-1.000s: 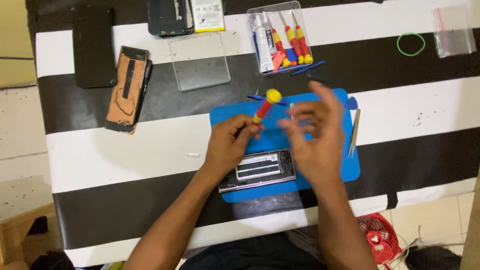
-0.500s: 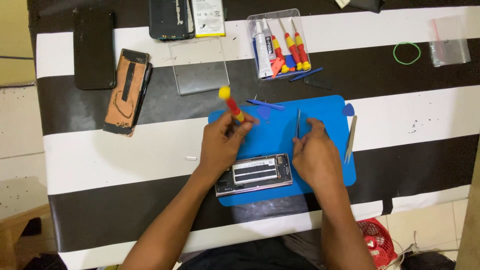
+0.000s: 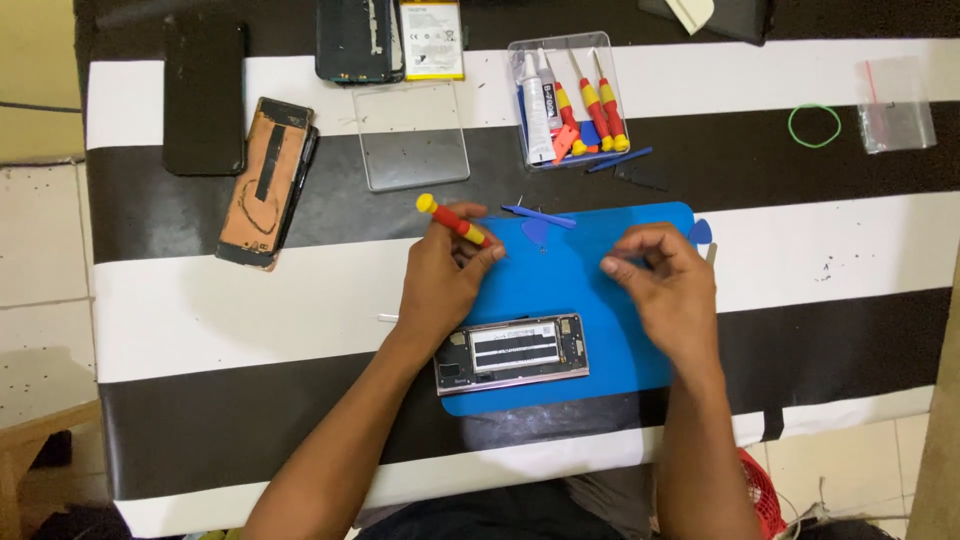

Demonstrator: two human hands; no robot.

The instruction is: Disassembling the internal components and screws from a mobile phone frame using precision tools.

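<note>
1. The work in hand looks like a pause between fasteners on an opened phone (image 3: 511,352), which lies on a blue mat (image 3: 580,290) on the counter (image 3: 250,300), just below both hands.
2. The left hand (image 3: 440,285) is closed around a red-and-yellow screwdriver (image 3: 452,220), its yellow cap pointing up and away, tip hidden by the fingers.
3. The right hand (image 3: 665,290) has its fingertips pinched together over the mat; whether it grips something tiny I cannot tell.
4. My judgement: the next move calls for steady, fine aim to bring the tip down onto the phone's frame.
5. The mat looks soft and matte, with rounded corners; the phone shows a metal frame and a pale inner panel.
6. The counter wears a glossy black-and-white striped cover.
7. A clear plastic tray (image 3: 565,100) holds more screwdrivers and a glue tube; a thin blue pry tool (image 3: 540,214) lies at the mat's top edge.
</note>
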